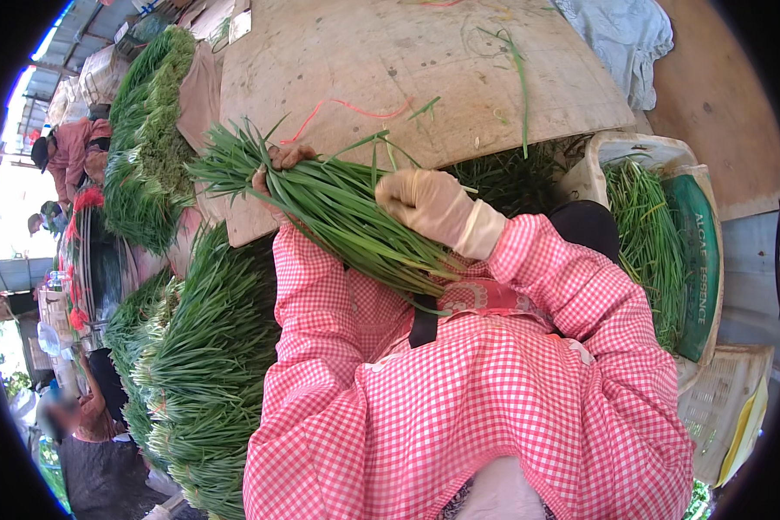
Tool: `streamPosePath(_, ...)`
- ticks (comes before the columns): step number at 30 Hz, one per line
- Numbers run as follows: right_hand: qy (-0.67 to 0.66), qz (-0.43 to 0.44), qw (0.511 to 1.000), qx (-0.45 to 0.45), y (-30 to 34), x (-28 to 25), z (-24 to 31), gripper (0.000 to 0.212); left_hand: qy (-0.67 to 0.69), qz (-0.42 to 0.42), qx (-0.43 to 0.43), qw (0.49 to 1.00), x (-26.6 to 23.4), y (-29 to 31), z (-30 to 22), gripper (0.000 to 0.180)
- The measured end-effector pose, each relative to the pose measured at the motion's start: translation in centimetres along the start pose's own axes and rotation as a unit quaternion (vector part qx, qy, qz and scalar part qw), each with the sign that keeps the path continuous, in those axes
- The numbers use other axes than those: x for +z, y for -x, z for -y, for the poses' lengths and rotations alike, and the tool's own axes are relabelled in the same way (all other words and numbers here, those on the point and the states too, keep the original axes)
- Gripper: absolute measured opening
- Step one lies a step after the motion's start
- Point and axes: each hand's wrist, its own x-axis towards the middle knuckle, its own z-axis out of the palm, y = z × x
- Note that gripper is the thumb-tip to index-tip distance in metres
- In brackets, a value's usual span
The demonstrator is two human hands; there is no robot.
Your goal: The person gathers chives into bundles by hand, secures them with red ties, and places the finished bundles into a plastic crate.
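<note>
A thick bunch of garlic chives (355,206) lies slantwise in front of my chest, its leaf tips toward the upper left. My left hand (277,166) is wrapped round it near the leafy end, with dark-stained fingers showing over the top. In a beige glove, my right hand (426,208) is closed just above the right side of the bunch, fingers curled in. Whatever those fingers pinch, if anything, is hidden. A few loose blades stick up between the two hands.
Beyond my hands is a stained wooden board (347,78) with a red string (355,102) and stray blades. A white crate (650,147) of chives stands at right. Large chive heaps (208,373) line the left, with people (82,407) behind.
</note>
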Motion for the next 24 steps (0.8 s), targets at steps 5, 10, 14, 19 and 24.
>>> streamPosePath(5,-0.632,-0.091,0.756,0.145,-1.3,-4.2,3.0,0.017,-0.034,0.013,-0.003,0.999,0.4,-0.1,-1.8,0.017)
streamPosePath(10,-0.575,-0.178,0.798,0.031,2.5,-11.2,0.3,0.021,0.005,-0.001,0.049,0.999,0.6,0.0,-1.1,0.017)
streamPosePath(14,-0.293,-0.112,0.945,0.096,5.9,-9.9,-0.1,0.033,0.016,-0.014,0.056,0.998,0.5,-0.2,-1.1,0.017)
streamPosePath(19,-0.166,-0.023,0.982,0.088,7.7,-5.2,1.2,0.023,-0.013,-0.035,0.052,0.998,0.4,-0.1,-0.7,0.017)
streamPosePath(24,-0.185,-0.117,0.974,0.052,6.0,-5.8,-2.0,0.019,-0.027,-0.033,0.056,0.998,2.0,-0.1,0.5,0.020)
